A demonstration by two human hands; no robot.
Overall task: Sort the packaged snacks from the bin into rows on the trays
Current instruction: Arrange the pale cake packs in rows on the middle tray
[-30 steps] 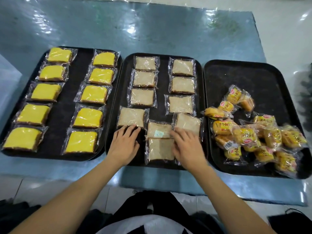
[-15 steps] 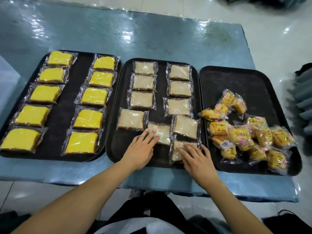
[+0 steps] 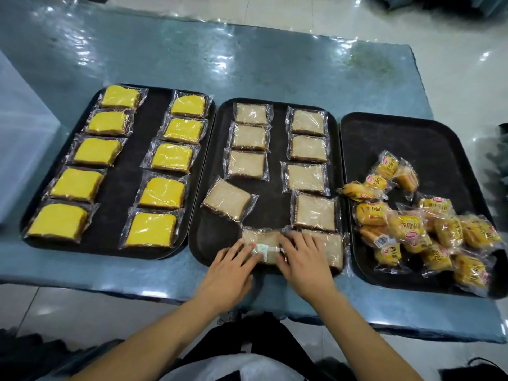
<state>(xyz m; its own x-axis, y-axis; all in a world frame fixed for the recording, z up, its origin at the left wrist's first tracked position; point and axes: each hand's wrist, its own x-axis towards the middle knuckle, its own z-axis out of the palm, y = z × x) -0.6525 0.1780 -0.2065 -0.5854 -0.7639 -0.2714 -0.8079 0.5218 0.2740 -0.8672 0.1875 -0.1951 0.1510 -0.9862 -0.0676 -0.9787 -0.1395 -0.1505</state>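
Note:
Three black trays lie side by side. The left tray (image 3: 115, 193) holds two rows of yellow cake packets (image 3: 160, 193). The middle tray (image 3: 276, 149) holds two rows of pale brown cake packets (image 3: 306, 177); one packet (image 3: 226, 200) lies tilted at the left. At that tray's near edge a brown packet with a small green label (image 3: 265, 244) lies between my hands. My left hand (image 3: 233, 268) and my right hand (image 3: 301, 258) both grip it from either side. The right hand also partly covers another brown packet (image 3: 331, 248).
The right tray (image 3: 398, 149) carries a loose heap of small orange-wrapped bread packets (image 3: 412, 229) in its near half. The trays rest on a blue-grey table (image 3: 247, 59) covered in shiny film. A pale bin wall (image 3: 19, 138) shows at the far left.
My left hand slid toward the near edge of the middle tray with the labelled packet, and my right hand moved left onto it. The fourth left-row packet now lies tilted.

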